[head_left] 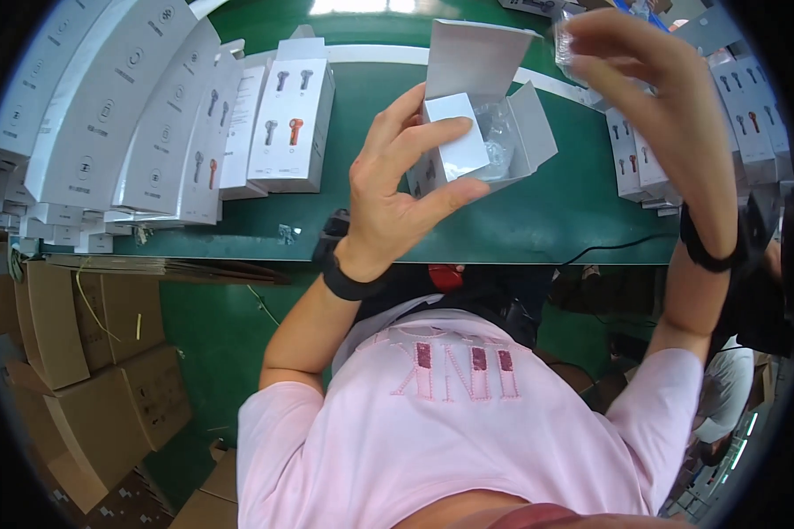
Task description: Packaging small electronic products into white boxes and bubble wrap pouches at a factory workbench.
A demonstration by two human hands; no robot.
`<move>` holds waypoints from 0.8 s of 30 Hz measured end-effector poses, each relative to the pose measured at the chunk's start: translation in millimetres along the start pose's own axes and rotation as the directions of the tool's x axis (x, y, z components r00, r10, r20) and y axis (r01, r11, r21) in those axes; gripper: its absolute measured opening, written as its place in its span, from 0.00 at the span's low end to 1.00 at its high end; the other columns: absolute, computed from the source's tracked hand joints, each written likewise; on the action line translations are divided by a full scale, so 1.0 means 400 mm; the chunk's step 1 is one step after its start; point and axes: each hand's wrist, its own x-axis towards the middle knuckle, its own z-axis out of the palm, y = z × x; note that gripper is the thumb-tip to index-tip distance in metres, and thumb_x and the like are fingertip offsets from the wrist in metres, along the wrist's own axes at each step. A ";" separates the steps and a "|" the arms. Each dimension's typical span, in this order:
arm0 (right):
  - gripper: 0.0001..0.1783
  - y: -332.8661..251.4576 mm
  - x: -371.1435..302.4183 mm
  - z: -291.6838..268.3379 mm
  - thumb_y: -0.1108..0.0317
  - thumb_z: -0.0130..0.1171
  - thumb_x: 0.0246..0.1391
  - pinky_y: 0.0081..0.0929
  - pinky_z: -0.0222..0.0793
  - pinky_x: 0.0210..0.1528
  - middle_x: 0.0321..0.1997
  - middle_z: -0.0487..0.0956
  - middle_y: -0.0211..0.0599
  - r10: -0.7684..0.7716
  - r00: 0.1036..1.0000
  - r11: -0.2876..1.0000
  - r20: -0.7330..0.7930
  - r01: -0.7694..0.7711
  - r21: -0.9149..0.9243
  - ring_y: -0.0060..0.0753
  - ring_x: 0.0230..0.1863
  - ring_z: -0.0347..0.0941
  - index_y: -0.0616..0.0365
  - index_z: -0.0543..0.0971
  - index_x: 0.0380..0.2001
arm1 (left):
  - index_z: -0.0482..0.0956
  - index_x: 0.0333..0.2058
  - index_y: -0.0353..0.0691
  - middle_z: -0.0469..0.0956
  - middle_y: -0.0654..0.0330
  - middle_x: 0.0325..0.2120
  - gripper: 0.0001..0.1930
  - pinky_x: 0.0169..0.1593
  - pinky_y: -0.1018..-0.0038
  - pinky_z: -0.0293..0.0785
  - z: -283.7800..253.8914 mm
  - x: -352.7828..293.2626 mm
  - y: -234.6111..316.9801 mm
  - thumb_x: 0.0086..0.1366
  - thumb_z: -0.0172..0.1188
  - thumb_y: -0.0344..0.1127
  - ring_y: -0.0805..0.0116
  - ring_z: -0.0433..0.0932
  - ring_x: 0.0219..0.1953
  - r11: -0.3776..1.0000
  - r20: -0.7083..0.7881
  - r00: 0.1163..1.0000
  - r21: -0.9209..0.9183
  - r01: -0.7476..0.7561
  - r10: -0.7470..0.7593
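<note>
A white carton (532, 132) stands on the green table in front of me with its flaps raised. Inside it sit a smaller white box (455, 145) and, to its right, something in crumpled clear plastic (498, 145). My left hand (395, 172) grips the carton from the left, one finger lying over the inner white box and the thumb at the near side. Raised at the upper right, my right hand (653, 70) is slightly blurred, its thumb and fingers pinching a shiny clear plastic packet (563, 46). What the packet contains is not distinguishable.
Tall white printed cartons (289, 123) line the left of the green table (370, 220); more cartons (626, 159) stand at the right. A black cable (617, 244) crosses the near right edge. Brown cardboard boxes (106, 406) are stacked on the floor at lower left.
</note>
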 end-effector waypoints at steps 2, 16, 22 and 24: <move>0.32 0.079 -0.072 0.034 0.64 0.66 0.53 0.32 0.72 0.54 0.55 0.77 0.43 0.175 0.983 0.976 -0.050 -0.167 0.140 0.35 0.51 0.76 0.57 0.70 0.61 | 0.81 0.47 0.36 0.70 0.45 0.56 0.25 0.57 0.65 0.69 -0.007 0.021 0.020 0.52 0.74 0.41 0.56 0.74 0.54 1.000 0.030 0.999 0.020 0.010 -0.010; 0.33 0.071 -0.072 0.292 0.74 0.63 0.51 0.32 0.61 0.64 0.60 0.73 0.46 0.008 0.996 0.569 -0.093 0.072 0.819 0.38 0.61 0.68 0.62 0.68 0.62 | 0.79 0.49 0.39 0.71 0.50 0.54 0.31 0.59 0.66 0.67 -0.053 0.055 0.006 0.45 0.77 0.40 0.57 0.72 0.55 0.980 0.308 0.950 0.199 -0.014 -0.049; 0.23 0.104 -0.074 0.275 0.62 0.65 0.53 0.44 0.60 0.63 0.59 0.75 0.52 -0.393 0.882 0.815 -0.261 0.465 0.345 0.54 0.63 0.67 0.60 0.80 0.51 | 0.70 0.56 0.38 0.70 0.52 0.56 0.39 0.58 0.68 0.67 -0.034 0.032 -0.029 0.46 0.78 0.37 0.60 0.71 0.56 0.982 0.301 0.953 0.180 -0.063 0.006; 0.22 0.105 -0.076 0.271 0.64 0.64 0.53 0.44 0.61 0.63 0.59 0.75 0.52 -0.414 0.875 0.818 -0.249 0.478 0.320 0.55 0.63 0.67 0.59 0.80 0.51 | 0.69 0.55 0.41 0.71 0.55 0.55 0.39 0.58 0.65 0.71 -0.016 0.011 -0.043 0.45 0.79 0.38 0.59 0.72 0.57 0.977 0.157 0.976 -0.128 0.173 -0.152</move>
